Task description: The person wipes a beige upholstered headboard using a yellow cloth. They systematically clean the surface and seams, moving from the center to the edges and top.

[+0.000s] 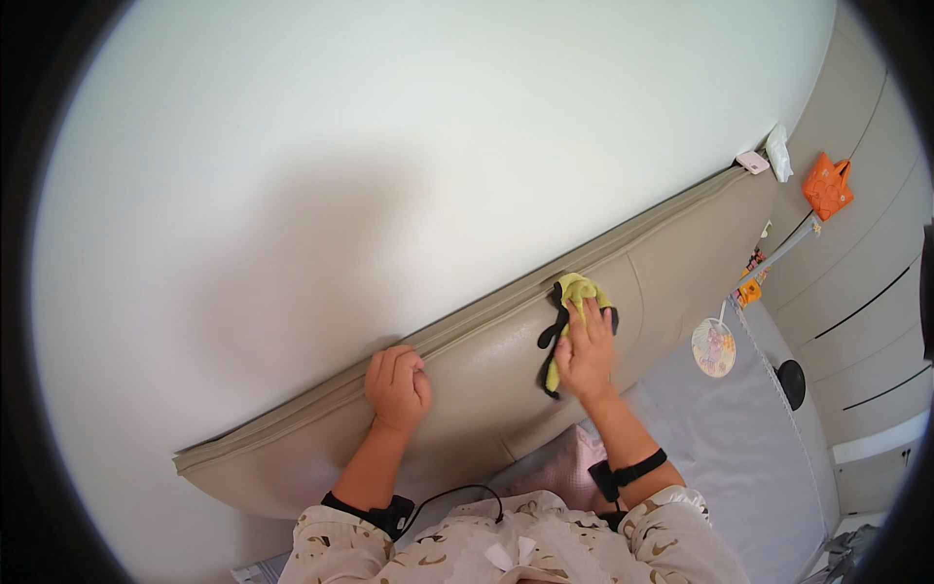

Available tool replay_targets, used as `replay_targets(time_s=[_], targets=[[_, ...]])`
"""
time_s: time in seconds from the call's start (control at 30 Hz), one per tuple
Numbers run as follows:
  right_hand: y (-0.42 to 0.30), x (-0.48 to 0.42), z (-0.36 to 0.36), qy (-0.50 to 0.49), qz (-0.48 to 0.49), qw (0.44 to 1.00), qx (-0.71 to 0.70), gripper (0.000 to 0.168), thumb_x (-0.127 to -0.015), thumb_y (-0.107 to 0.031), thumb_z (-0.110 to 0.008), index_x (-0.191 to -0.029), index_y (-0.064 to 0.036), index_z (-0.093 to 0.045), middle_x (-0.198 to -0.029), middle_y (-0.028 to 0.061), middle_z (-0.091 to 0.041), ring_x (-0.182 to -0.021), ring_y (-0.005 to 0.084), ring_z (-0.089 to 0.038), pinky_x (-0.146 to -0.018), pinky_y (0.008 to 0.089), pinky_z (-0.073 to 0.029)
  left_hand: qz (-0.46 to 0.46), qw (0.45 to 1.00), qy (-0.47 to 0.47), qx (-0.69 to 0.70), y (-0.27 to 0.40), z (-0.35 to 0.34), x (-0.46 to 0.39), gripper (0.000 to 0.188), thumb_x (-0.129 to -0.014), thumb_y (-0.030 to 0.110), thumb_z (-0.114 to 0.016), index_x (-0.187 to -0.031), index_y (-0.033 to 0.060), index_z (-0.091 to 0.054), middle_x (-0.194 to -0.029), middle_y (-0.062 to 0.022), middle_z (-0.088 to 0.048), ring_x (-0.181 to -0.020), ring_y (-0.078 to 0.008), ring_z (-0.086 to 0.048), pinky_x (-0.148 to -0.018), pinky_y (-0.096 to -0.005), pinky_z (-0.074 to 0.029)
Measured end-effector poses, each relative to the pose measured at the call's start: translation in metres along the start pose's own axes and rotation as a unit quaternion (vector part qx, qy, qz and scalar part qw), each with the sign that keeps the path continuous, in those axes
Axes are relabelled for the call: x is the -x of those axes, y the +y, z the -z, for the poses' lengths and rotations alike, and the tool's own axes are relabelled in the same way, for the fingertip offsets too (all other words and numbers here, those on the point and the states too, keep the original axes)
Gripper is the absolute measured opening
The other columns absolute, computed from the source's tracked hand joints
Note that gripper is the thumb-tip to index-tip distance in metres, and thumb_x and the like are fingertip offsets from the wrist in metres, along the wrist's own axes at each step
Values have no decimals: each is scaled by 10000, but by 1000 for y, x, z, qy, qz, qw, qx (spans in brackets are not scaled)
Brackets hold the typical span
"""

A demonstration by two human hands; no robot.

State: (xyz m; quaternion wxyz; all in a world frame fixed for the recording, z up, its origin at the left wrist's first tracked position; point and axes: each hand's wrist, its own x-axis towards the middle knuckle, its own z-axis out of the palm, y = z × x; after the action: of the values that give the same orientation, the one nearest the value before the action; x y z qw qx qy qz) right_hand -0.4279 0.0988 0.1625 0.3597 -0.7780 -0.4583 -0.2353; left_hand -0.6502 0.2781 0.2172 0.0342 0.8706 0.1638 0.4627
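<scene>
A beige padded headboard (pixel 503 350), leather-like with stitched seams, runs diagonally along a white wall. Pressed against its front face below the top edge is a yellow-green cloth with black trim (pixel 580 285). My right hand (pixel 586 350) lies over that cloth, fingers pointing up, with part of the fabric hanging down to the left. To the left, my left hand (pixel 398 385) rests curled in a fist at the headboard's top edge. Nothing shows inside it, though its palm side is hidden.
A grey bed sheet (pixel 700 438) and a pink pillow (pixel 562 467) lie below the headboard. At its far right end are a pink phone-like object (pixel 752 162) and a white packet (pixel 779 153). An orange bag (pixel 828 186) and a round fan (pixel 713 347) are farther right.
</scene>
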Motion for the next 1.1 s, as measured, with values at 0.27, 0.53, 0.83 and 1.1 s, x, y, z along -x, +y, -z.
replay_targets(time_s=[0.27,0.53,0.83,1.1], targets=[[-16,-14,30,-39,62,994,-82,543,-790,-198,-613,-1295,-20,-521,-1335,213,-491,-1239,374,-468,-1045,508,-327,-5,999,31,8,14,7,-7,189,-652,-39,-527,-810,64,-545,-788,-93,-574,-680,-290,-530,-614,-380,-440],[25,-31,23,-10,-145,892,-428,470,-765,68,-665,-1155,-37,-425,-1101,95,-615,-1043,191,-588,-940,301,-443,109,974,-98,170,86,-34,-51,215,-797,130,-690,-959,40,-581,-847,-100,-590,-729,-207,-577,-658,-351,-486],[25,-35,22,-13,-177,910,-375,413,-743,40,-708,-1077,-31,-476,-973,81,-643,-933,168,-620,-855,281,-470,214,958,-160,105,94,-104,-72,236,-954,273,-510,-910,67,-615,-811,-124,-612,-779,-336,-586,-691,-421,-458],[19,-52,35,-46,-193,877,-439,208,-823,27,-634,-994,-36,-534,-891,37,-648,-796,100,-589,-744,247,-468,399,795,-146,433,87,-94,-57,271,-1024,282,-407,-911,58,-509,-797,-17,-494,-746,-116,-474,-691,-300,-437]])
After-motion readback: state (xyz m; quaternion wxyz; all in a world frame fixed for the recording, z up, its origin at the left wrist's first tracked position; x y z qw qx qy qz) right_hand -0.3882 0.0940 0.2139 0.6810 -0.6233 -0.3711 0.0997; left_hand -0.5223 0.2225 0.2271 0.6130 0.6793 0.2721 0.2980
